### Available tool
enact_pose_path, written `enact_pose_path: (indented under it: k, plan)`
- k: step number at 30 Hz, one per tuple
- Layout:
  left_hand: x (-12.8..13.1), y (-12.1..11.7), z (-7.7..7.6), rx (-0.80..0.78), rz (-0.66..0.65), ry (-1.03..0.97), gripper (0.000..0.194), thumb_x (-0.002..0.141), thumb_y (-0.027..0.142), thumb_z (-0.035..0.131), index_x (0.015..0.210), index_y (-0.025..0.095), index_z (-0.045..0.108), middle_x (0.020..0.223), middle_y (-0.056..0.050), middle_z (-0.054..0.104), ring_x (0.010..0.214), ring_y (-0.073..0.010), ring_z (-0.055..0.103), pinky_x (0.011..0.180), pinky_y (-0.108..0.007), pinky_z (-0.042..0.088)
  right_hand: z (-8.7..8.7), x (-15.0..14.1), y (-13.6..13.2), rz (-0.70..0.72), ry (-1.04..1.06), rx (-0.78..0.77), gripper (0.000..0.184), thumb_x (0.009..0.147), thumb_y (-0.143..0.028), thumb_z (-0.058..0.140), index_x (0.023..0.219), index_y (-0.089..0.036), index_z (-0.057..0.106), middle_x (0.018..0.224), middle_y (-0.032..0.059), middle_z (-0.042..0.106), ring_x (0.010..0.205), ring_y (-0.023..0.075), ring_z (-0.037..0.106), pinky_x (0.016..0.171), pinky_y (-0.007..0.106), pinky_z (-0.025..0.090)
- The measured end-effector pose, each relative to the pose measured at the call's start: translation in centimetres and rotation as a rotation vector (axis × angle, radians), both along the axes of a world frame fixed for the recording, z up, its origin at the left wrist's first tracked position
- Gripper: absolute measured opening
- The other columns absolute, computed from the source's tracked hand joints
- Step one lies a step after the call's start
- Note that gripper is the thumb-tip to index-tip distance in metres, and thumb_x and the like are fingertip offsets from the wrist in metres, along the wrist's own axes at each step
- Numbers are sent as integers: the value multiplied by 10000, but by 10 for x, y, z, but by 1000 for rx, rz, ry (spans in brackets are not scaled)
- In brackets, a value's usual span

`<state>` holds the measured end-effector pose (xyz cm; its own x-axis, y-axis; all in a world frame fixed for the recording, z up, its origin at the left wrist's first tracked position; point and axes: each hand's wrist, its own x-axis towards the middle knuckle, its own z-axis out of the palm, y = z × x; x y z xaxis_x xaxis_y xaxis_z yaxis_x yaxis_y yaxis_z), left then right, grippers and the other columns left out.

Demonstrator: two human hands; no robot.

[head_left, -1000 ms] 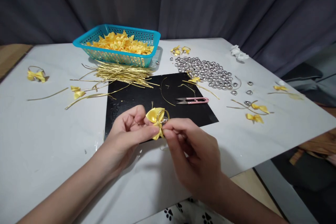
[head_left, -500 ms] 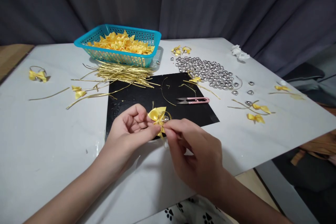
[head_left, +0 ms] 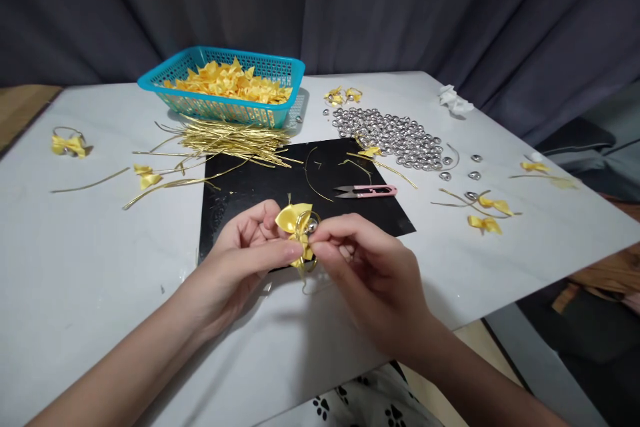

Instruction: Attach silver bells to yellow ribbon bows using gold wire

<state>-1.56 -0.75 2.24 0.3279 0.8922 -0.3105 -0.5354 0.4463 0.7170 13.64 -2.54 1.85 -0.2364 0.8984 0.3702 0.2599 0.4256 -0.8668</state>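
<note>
Between my hands is a yellow ribbon bow (head_left: 294, 218) with gold cord looped around it and a silver bead (head_left: 313, 225) at its middle. My left hand (head_left: 253, 243) pinches the bow from the left, thumb pressed on its lower half. Thumb and forefinger of my right hand (head_left: 370, 267) are closed at the bow's right side, just under the bead, on what looks like the gold cord (head_left: 306, 285). A loose cord end hangs below the bow. My right fingertips partly hide where the cord meets the bow.
A black mat (head_left: 265, 187) lies under my hands, with pink thread snips (head_left: 367, 191) on it. Behind are a blue basket (head_left: 295, 80) of yellow bows, a bundle of gold cords (head_left: 235, 141) and a pile of silver beads (head_left: 390, 133). Several bows lie at both sides.
My right hand has turned slightly and its fingers have shifted at the bow's right side. The cord end now hangs lower beneath the bow. The view has shifted a little.
</note>
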Motion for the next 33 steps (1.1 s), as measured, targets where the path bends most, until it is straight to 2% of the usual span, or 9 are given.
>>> enact_pose_path:
  k: [5, 8, 11, 16, 18, 22, 26, 33]
  plan:
    - [0, 0, 0, -12, -19, 15, 288, 539, 91, 790, 562, 141, 507, 551, 63, 558, 500, -24, 510, 516, -94, 460, 0, -3, -1, 63, 153, -163, 66, 865, -166, 480, 820, -146, 523, 570, -56, 401, 447, 21, 305, 397, 161, 250]
    - [0, -1, 1, -35, -21, 26, 278, 530, 101, 791, 569, 139, 518, 550, 60, 551, 499, -24, 500, 505, -94, 451, 2, -4, -2, 93, 235, -220, 62, 866, -154, 470, 816, -145, 504, 546, -69, 371, 416, 12, 290, 367, 152, 216]
    - [-1, -1, 1, -43, -39, 59, 267, 527, 117, 794, 594, 140, 537, 543, 58, 541, 498, -28, 494, 497, -97, 444, 4, -4, -2, 106, 254, -208, 55, 858, -137, 475, 815, -140, 509, 555, -66, 389, 426, 10, 306, 376, 146, 232]
    - [-2, 1, -2, -54, -42, 100, 278, 525, 102, 794, 601, 140, 529, 525, 72, 507, 472, -11, 460, 488, -81, 427, 3, -1, 0, 56, 168, -122, 70, 839, -121, 488, 796, -133, 541, 689, -15, 515, 512, 22, 358, 444, 153, 297]
    - [-2, 1, -2, -52, -43, 96, 286, 532, 96, 789, 601, 141, 516, 530, 71, 525, 472, -12, 473, 490, -81, 434, 1, -1, 1, 48, 151, -122, 70, 838, -128, 493, 797, -138, 549, 695, -14, 520, 522, 26, 374, 454, 155, 307]
    - [-3, 1, -1, -9, -49, 68, 274, 571, 62, 761, 611, 140, 502, 522, 62, 584, 468, -15, 516, 471, -69, 427, -1, -3, 0, 60, 212, -283, 60, 839, -186, 512, 806, -147, 542, 602, -44, 459, 454, 21, 371, 402, 145, 302]
    - [-4, 2, 1, 7, -40, 58, 258, 589, 41, 741, 623, 134, 504, 519, 57, 605, 470, -14, 536, 467, -57, 425, -2, -4, -1, -1, 259, -389, 92, 797, -234, 577, 795, -149, 541, 619, -33, 502, 467, 33, 438, 417, 142, 381]
    - [-4, 2, -1, -19, -37, 101, 236, 591, 41, 739, 686, 133, 542, 542, 61, 600, 491, -14, 538, 508, -67, 450, -3, -3, -4, -68, 128, -256, 52, 816, -191, 538, 808, -165, 582, 727, -6, 571, 571, 53, 535, 473, 134, 436]
